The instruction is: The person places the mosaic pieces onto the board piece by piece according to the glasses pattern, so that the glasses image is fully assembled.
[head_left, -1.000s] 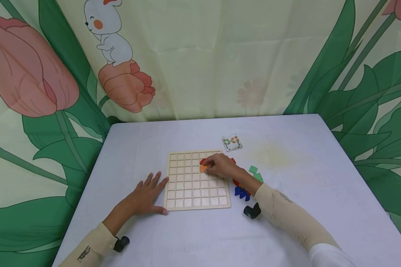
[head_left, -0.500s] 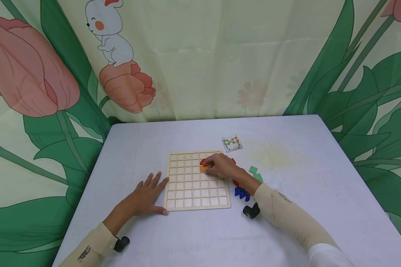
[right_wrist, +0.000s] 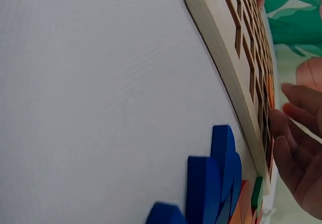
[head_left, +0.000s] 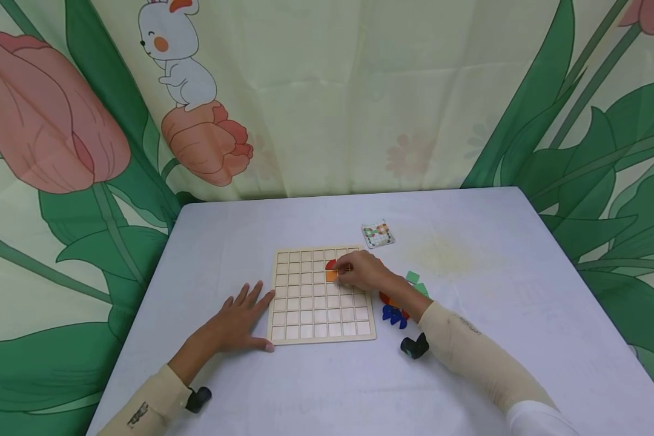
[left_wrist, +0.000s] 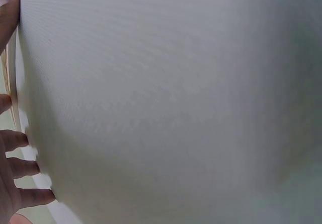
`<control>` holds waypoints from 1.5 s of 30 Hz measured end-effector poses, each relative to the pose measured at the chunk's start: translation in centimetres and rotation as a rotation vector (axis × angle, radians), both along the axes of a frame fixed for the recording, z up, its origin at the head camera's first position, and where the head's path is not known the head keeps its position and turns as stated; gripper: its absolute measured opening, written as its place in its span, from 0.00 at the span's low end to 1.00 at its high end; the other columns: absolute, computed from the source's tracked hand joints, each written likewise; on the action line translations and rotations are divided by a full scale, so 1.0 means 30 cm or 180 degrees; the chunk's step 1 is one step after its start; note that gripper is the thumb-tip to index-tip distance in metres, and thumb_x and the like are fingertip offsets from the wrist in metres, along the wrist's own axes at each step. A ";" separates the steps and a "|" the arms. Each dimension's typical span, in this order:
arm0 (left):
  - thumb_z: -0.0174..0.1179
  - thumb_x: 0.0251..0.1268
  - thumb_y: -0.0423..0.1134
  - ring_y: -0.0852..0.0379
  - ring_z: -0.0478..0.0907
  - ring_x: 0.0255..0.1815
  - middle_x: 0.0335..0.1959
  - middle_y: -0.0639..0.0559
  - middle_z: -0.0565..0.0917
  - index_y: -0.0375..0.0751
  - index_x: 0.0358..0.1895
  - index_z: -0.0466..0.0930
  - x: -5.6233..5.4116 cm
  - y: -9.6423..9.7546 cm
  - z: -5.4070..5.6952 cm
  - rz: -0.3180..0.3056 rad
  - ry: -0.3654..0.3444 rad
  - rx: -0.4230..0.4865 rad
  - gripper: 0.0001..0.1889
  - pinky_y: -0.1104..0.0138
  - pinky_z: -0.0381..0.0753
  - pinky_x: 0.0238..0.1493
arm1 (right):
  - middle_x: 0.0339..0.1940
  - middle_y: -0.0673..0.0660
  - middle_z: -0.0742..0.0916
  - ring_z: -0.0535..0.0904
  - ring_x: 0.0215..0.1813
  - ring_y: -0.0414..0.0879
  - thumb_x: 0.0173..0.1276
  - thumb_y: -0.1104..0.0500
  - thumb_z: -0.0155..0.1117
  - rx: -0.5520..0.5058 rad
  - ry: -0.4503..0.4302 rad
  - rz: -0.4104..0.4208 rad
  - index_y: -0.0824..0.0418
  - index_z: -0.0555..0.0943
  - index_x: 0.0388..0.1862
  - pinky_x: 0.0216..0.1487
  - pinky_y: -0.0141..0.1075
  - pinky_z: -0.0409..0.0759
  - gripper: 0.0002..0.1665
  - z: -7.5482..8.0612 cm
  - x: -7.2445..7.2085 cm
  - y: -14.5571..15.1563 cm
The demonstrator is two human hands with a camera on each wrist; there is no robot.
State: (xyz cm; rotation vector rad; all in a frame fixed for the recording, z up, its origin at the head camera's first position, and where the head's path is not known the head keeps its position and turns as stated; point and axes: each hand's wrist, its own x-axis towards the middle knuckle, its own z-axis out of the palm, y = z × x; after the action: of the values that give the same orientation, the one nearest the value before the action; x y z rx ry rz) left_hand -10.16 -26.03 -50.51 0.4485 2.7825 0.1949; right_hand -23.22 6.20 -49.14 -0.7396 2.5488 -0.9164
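Note:
A wooden grid board [head_left: 307, 318] lies on the white table. My left hand [head_left: 238, 322] is spread at its left side, with the thumb near the lower left corner and a fingertip at the left edge. In the left wrist view, the fingers [left_wrist: 31, 197] stretch out straight. My right hand [head_left: 364, 270] is over the board's upper right part, fingers bent, beside a red rounded piece [head_left: 330, 264] and an orange square piece [head_left: 331, 276]. Its fingertips meet the board in the right wrist view; whether they pinch anything is hidden.
Blue pieces [head_left: 395, 316] lie right of the board, with red and orange ones partly under the right forearm. Green squares [head_left: 421, 289] lie further right. A small pattern card [head_left: 378, 234] lies behind the board. A printed curtain [head_left: 327, 109] hangs behind the table.
My right fingertips have shifted slightly to the right, showing more of the orange piece. The left hand and the board have stayed put.

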 end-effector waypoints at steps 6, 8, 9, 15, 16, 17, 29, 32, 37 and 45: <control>0.62 0.44 0.80 0.29 0.45 0.81 0.82 0.37 0.48 0.50 0.81 0.51 0.002 -0.002 -0.001 -0.0011 0.0003 0.0008 0.63 0.32 0.56 0.70 | 0.52 0.47 0.89 0.82 0.54 0.46 0.70 0.52 0.68 -0.0283 -0.0259 0.0229 0.52 0.86 0.56 0.57 0.44 0.82 0.17 -0.011 -0.010 0.072; 0.62 0.44 0.80 0.29 0.44 0.81 0.82 0.37 0.48 0.49 0.81 0.51 0.003 -0.002 0.000 -0.0012 -0.0003 0.0017 0.63 0.31 0.56 0.70 | 0.53 0.48 0.88 0.82 0.51 0.47 0.70 0.52 0.67 -0.0339 -0.0281 0.0273 0.53 0.86 0.56 0.54 0.44 0.83 0.17 -0.012 -0.014 0.097; 0.62 0.44 0.80 0.29 0.44 0.81 0.82 0.37 0.48 0.49 0.81 0.51 0.003 -0.002 0.002 -0.0012 -0.0005 0.0025 0.63 0.31 0.56 0.70 | 0.53 0.48 0.88 0.82 0.49 0.48 0.71 0.52 0.67 -0.0375 -0.0284 0.0282 0.53 0.86 0.56 0.51 0.44 0.83 0.17 -0.012 -0.017 0.110; 0.63 0.45 0.79 0.30 0.44 0.81 0.82 0.37 0.48 0.49 0.81 0.51 0.001 0.001 0.008 -0.0015 -0.0021 0.0034 0.63 0.31 0.56 0.70 | 0.50 0.50 0.89 0.82 0.48 0.45 0.70 0.52 0.68 -0.0440 -0.0215 0.0115 0.55 0.85 0.56 0.51 0.40 0.83 0.18 -0.014 -0.034 0.186; 0.63 0.45 0.79 0.30 0.44 0.81 0.82 0.37 0.48 0.49 0.81 0.51 0.002 0.002 0.009 -0.0012 -0.0025 0.0030 0.63 0.31 0.56 0.71 | 0.51 0.51 0.89 0.83 0.45 0.45 0.70 0.52 0.68 -0.0440 -0.0232 0.0059 0.55 0.85 0.56 0.49 0.39 0.84 0.18 -0.016 -0.038 0.199; 0.63 0.45 0.79 0.30 0.44 0.81 0.82 0.37 0.48 0.49 0.81 0.51 0.002 0.002 0.010 -0.0009 -0.0028 0.0031 0.63 0.31 0.56 0.71 | 0.51 0.52 0.88 0.83 0.42 0.45 0.70 0.52 0.68 -0.0422 -0.0249 -0.0010 0.54 0.85 0.57 0.45 0.39 0.85 0.18 -0.017 -0.041 0.211; 0.64 0.45 0.78 0.29 0.45 0.81 0.82 0.36 0.49 0.48 0.81 0.52 0.004 0.010 0.016 -0.0006 -0.0010 0.0030 0.62 0.31 0.56 0.71 | 0.56 0.57 0.86 0.79 0.57 0.54 0.69 0.55 0.70 0.0086 0.0149 -0.0670 0.55 0.87 0.54 0.53 0.46 0.83 0.16 -0.019 -0.063 0.292; 0.65 0.45 0.77 0.29 0.45 0.81 0.82 0.36 0.49 0.48 0.81 0.52 0.004 0.012 0.017 -0.0002 -0.0004 0.0030 0.62 0.31 0.56 0.71 | 0.57 0.58 0.85 0.76 0.65 0.56 0.69 0.56 0.70 0.0215 0.0138 -0.0682 0.56 0.87 0.55 0.62 0.51 0.78 0.16 -0.022 -0.069 0.296; 0.65 0.45 0.77 0.29 0.45 0.81 0.82 0.36 0.49 0.48 0.81 0.52 0.005 0.012 0.017 0.0004 0.0009 0.0040 0.62 0.31 0.56 0.70 | 0.56 0.58 0.84 0.76 0.65 0.56 0.69 0.57 0.69 0.0371 0.0127 -0.0584 0.54 0.87 0.57 0.61 0.51 0.78 0.18 -0.027 -0.081 0.300; 0.64 0.45 0.78 0.29 0.45 0.81 0.82 0.37 0.49 0.49 0.81 0.51 0.002 0.007 0.010 0.0004 0.0014 0.0043 0.62 0.31 0.56 0.70 | 0.50 0.57 0.82 0.77 0.54 0.50 0.68 0.56 0.71 0.0603 0.0130 -0.0403 0.52 0.86 0.59 0.47 0.39 0.80 0.20 -0.025 -0.099 0.293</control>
State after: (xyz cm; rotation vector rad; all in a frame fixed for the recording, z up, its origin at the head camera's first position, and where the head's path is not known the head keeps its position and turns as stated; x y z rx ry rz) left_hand -10.11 -25.83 -50.22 0.4509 2.7875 0.2134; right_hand -26.19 15.00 -49.88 -0.5520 2.6973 -0.6898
